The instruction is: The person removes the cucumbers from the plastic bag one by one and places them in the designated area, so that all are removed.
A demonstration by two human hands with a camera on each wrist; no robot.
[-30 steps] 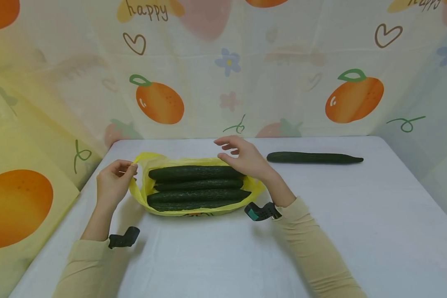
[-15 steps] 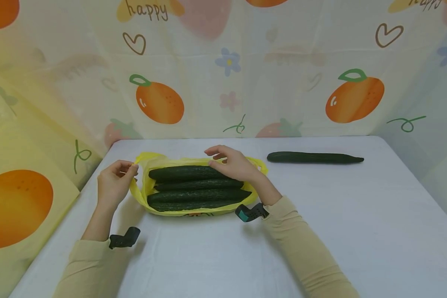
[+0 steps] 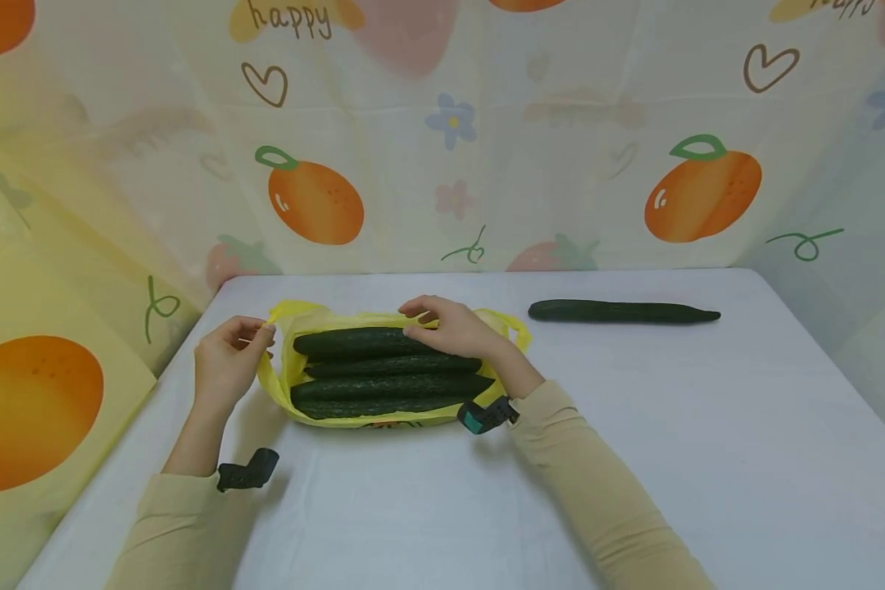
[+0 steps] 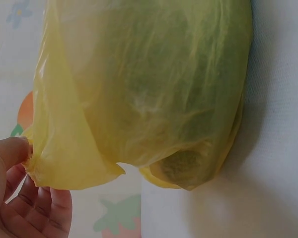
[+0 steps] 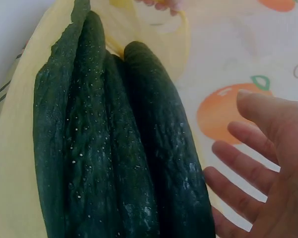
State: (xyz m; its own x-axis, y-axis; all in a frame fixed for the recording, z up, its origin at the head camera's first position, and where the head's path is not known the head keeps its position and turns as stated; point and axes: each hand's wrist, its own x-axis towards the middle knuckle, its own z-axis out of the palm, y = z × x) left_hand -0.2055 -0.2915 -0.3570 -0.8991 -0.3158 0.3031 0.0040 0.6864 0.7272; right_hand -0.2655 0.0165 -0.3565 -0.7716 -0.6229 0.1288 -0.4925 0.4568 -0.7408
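Observation:
A yellow plastic bag (image 3: 298,310) lies with its mouth facing up on the table. Several dark green cucumbers (image 3: 391,385) are side by side inside it. At its left end my left hand (image 3: 224,360) pinches the bag's handle edge between thumb and fingers, as the left wrist view confirms with the bag (image 4: 154,99) stretching away from the fingertips. Over the far right part of the bag is my right hand (image 3: 457,329), its fingers loosely bent and apart beside the farthest cucumber (image 5: 161,134). Whether a fingertip touches that cucumber I cannot tell. Nothing is gripped there.
One more cucumber (image 3: 623,312) lies at the back right of the white-covered table (image 3: 634,426), apart from the bag. A printed cloth (image 3: 531,188) with oranges hangs behind the table. Each wrist bears a black device (image 3: 249,470).
My right hand has moved left and slightly toward me, lowering over the bag's far side, which uncovers the right handle. The left hand keeps its hold almost unmoved.

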